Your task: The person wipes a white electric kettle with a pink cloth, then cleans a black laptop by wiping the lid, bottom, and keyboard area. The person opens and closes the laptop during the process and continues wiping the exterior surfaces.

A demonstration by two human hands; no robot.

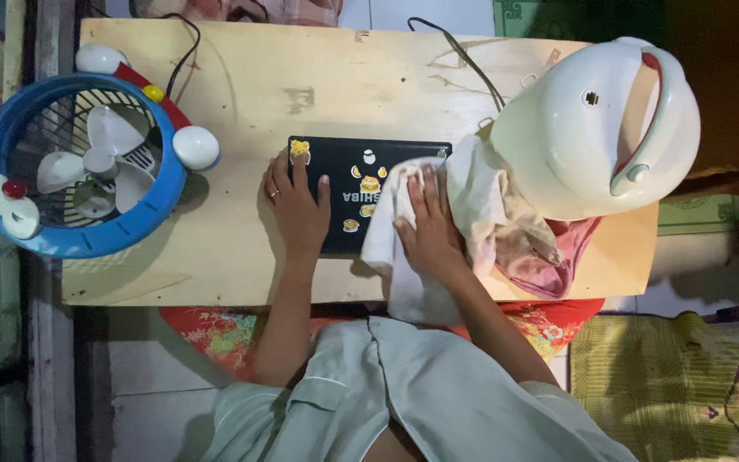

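Across the pale wooden table [241, 94], our left hand [298, 205] flat steadies the black laptop [344, 162] lying lengthwise along its near edge, while our right hand [428, 227] presses a white cloth [387, 231] onto it.

Low pale wooden table [241, 257], white tiled floor [147, 402], patterned green mat [686, 376], dim light

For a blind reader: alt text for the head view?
Right hand presses a white cloth onto a closed black laptop while the left hand rests flat on it. A blue fan stands left, a white helmet right.
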